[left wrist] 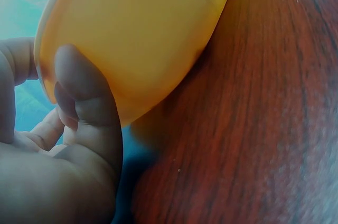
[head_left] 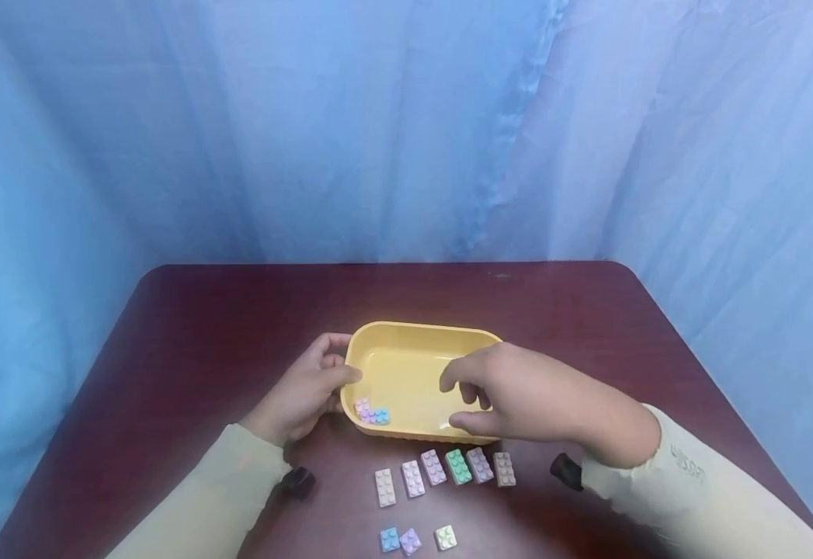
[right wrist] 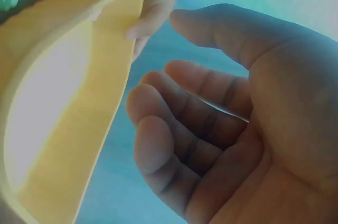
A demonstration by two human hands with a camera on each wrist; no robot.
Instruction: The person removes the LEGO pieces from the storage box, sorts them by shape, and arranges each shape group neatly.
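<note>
A yellow plastic bin [head_left: 413, 330] sits at the middle of the table. My left hand [head_left: 311, 384] grips its left rim, thumb over the edge inside and fingers outside; the left wrist view shows the thumb on the wall. My right hand [head_left: 518, 392] hovers at the bin's right end with loosely curled fingers and nothing between them. In the right wrist view its palm [right wrist: 227, 155] is bare beside the bin. Inside the bin's near left corner lie a pink toy brick [head_left: 362, 405] and a blue toy brick [head_left: 381, 416], with a purple one between them.
In front of the bin, a row of eight-stud bricks includes a green one [head_left: 458, 466] and a beige one [head_left: 505, 470]. Nearer lie smaller blue [head_left: 389, 539], purple [head_left: 410, 542] and pale yellow [head_left: 445, 537] bricks. Blue curtains [head_left: 378, 132] surround the dark red table [head_left: 238, 310].
</note>
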